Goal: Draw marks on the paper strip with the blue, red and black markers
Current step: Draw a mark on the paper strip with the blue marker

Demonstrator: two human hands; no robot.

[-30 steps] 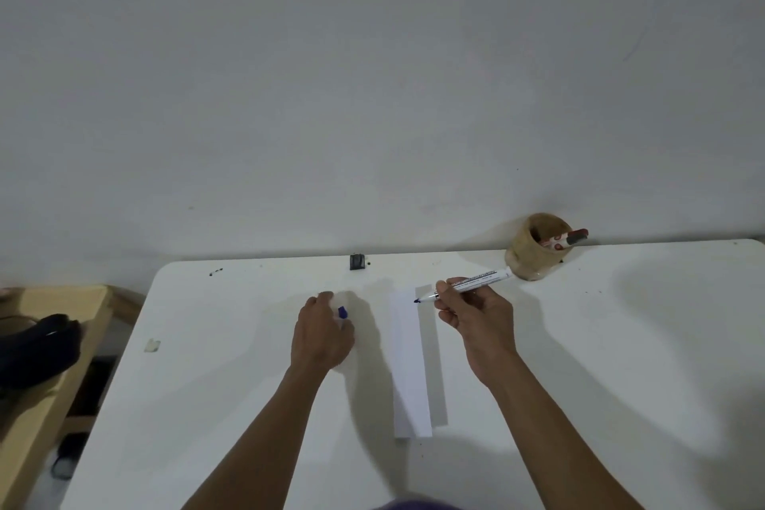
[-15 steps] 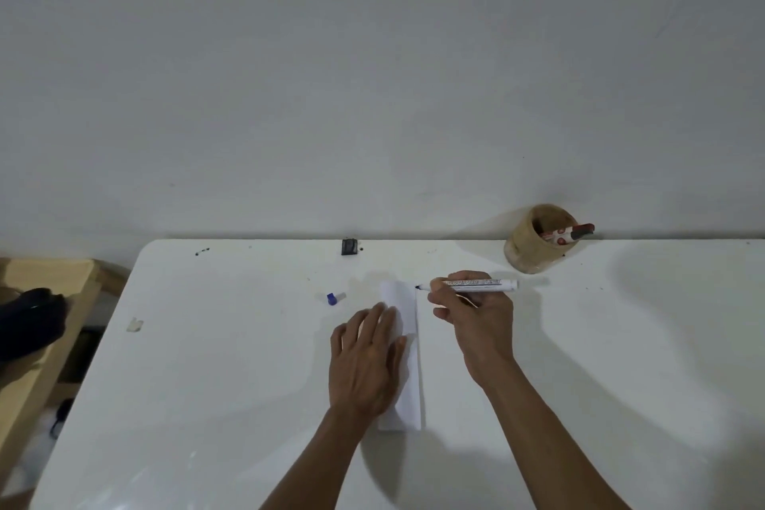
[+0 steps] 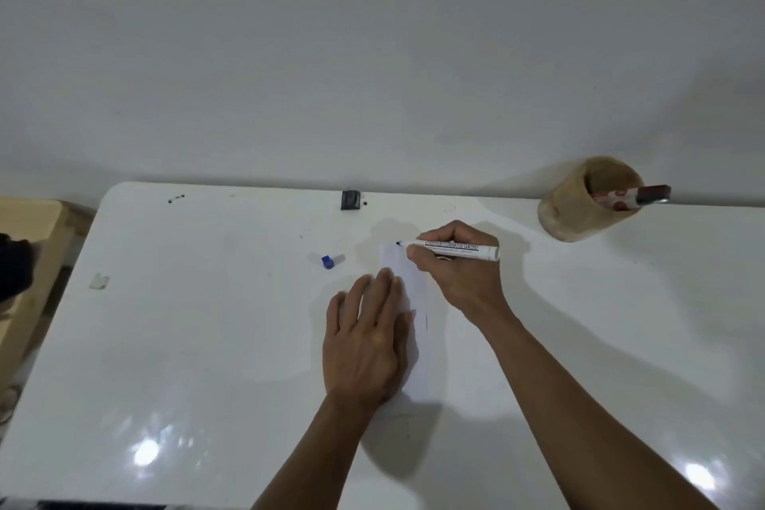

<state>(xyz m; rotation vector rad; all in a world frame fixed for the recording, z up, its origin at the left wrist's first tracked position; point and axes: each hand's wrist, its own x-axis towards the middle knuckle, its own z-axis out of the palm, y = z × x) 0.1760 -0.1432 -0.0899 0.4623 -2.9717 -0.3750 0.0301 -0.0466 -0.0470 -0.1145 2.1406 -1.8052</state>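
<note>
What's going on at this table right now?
A person is marking a paper strip on a white table. The left hand lies flat on the strip; the right hand holds an uncapped marker, tip at the strip's far end. Its blue cap lies nearby. More markers stand in a holder.

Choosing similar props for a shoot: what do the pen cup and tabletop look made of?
Cup: probably bamboo or wood, matte tan with an uneven, natural-looking surface. Table: glossy white, perhaps plastic or laminate, since it mirrors bright light spots; the exact material is unclear.
</note>
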